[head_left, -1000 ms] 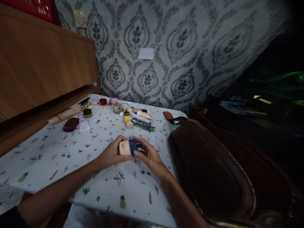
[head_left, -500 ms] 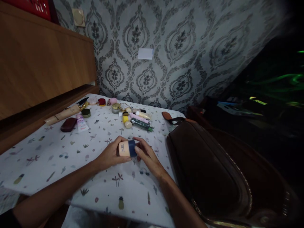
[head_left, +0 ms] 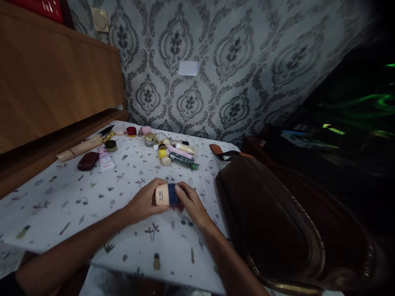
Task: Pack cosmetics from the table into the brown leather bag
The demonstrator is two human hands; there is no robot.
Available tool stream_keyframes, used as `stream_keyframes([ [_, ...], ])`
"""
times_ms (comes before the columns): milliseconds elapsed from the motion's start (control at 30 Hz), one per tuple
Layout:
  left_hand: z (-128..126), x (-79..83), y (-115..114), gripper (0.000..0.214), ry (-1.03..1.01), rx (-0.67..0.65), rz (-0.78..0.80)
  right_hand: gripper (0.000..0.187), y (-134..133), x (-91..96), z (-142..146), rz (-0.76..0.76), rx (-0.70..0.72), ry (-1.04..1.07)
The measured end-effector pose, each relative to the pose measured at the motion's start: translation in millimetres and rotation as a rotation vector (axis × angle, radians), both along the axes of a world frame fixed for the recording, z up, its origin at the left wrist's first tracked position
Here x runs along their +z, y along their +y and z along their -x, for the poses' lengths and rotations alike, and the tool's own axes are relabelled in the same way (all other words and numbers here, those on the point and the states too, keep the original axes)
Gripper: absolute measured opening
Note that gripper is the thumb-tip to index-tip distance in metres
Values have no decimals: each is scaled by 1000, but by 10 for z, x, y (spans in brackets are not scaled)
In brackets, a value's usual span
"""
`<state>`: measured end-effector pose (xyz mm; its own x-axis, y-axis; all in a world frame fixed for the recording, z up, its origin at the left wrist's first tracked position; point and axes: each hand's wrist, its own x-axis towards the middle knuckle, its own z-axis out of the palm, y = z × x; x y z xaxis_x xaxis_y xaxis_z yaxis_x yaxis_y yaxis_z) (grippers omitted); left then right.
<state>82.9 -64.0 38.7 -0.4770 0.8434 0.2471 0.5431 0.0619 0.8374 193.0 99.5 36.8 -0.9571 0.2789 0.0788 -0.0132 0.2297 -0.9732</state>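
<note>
My left hand [head_left: 145, 202] is wrapped round a small beige cosmetic bottle [head_left: 161, 195], which lies sideways above the patterned tablecloth. Dark lettering runs across its side. Its wide dark blue cap [head_left: 173, 195] points right, and my right hand [head_left: 191, 204] grips it with the thumb on top and the other fingers mostly hidden behind. The cap sits on the bottle. Beyond my hands lies a cluster of cosmetics, among them a dark green tube [head_left: 181, 158], a cream tube [head_left: 185, 148] and a yellow item [head_left: 162, 154].
A large brown leather bag [head_left: 262, 218] stands close on the right. At the back left lie a long beige tube [head_left: 80, 149], a dark red case [head_left: 88, 161], a pink and white tube [head_left: 105, 160] and several small jars. A wooden cabinet [head_left: 61, 74] borders the left side.
My right hand's fingers have closed onto the blue cap, its thumb shifting up and its forefinger drawn in. The bottle stays in my left hand, nearly unmoved.
</note>
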Motion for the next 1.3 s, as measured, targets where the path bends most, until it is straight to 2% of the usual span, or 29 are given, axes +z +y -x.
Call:
stream_keyframes([
  [200,1,45,12,48,-110,2,-34,59,0,-5,2,103,61,93],
  [400,-2,-15,-20,49,159,-9,-8,45,-37,-28,6,27,47,33],
  [467,0,-29,-29,49,183,-10,-3,45,-41,-23,6,35,44,3],
  [633,-3,5,-10,49,55,-2,7,48,-44,-10,1,71,57,23],
  [767,-23,21,12,49,-58,-42,-5,46,-68,12,-13,2,63,77],
  [1000,-29,-88,-4,51,55,-16,6,44,-69,11,-25,-14,85,52],
  [1300,-8,-61,25,55,50,12,40,47,-75,-29,8,52,57,41],
])
